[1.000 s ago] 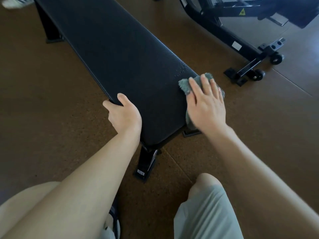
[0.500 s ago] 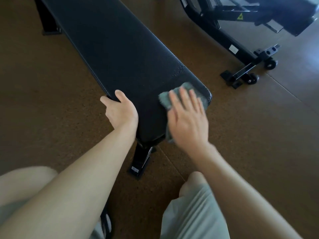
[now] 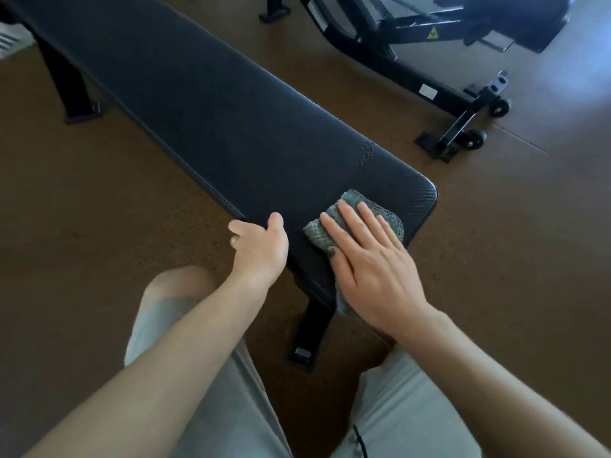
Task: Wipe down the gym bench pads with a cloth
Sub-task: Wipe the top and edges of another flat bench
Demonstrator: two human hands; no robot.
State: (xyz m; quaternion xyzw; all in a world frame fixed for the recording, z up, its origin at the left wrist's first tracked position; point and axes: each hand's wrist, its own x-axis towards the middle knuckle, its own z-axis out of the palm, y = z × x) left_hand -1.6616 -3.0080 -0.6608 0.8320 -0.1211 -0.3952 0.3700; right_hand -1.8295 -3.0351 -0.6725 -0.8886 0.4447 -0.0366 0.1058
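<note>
The right hand lies flat, fingers straight and slightly spread, pressing the grey cloth onto the near end of the black bench pad. Beside it the left hand curls over the pad's side edge, steadying it. Best to keep the palm's weight even and sweep in overlapping strokes toward the droplets just beyond (likely spray), then on to the far end.

Bare forearms, no sleeves in view. Left hand and right hand ungloved, no rings or watch visible. Light grey-green shorts on both legs, knees exposed. Thin dark cord on right leg of shorts.
</note>
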